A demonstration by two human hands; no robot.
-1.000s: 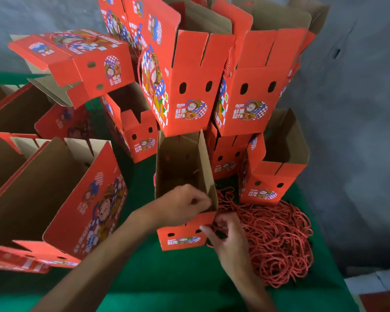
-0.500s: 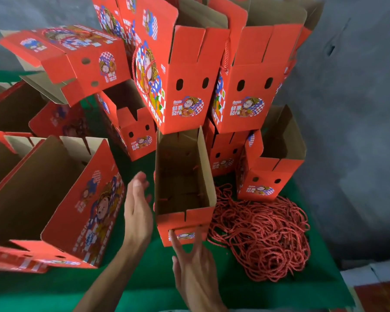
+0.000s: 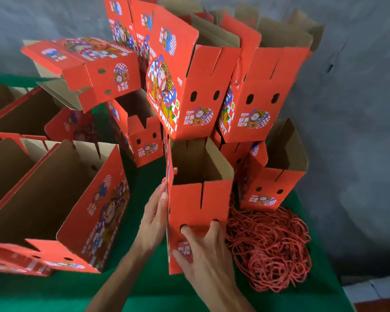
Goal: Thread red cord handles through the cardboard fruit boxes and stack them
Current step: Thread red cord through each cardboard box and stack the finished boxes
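An open red cardboard fruit box (image 3: 197, 203) stands upright in front of me on the green table (image 3: 144, 289). My left hand (image 3: 154, 217) lies flat against its left side, fingers straight. My right hand (image 3: 203, 251) presses spread fingers on its front end panel near the two holes. A heap of red cord (image 3: 270, 251) lies to the right of the box. Behind it rises a stack of several red boxes (image 3: 189, 86); red cord handles hang on two of them.
Large open boxes (image 3: 61, 199) lie on their sides at the left. Another small open box (image 3: 273, 176) stands behind the cord heap at the right. A grey wall (image 3: 351, 131) is behind and to the right. The table's right edge is near the cord.
Both hands let go of the cord at the box's near end, opened, and now press flat on the box. The box has come up and toward me.
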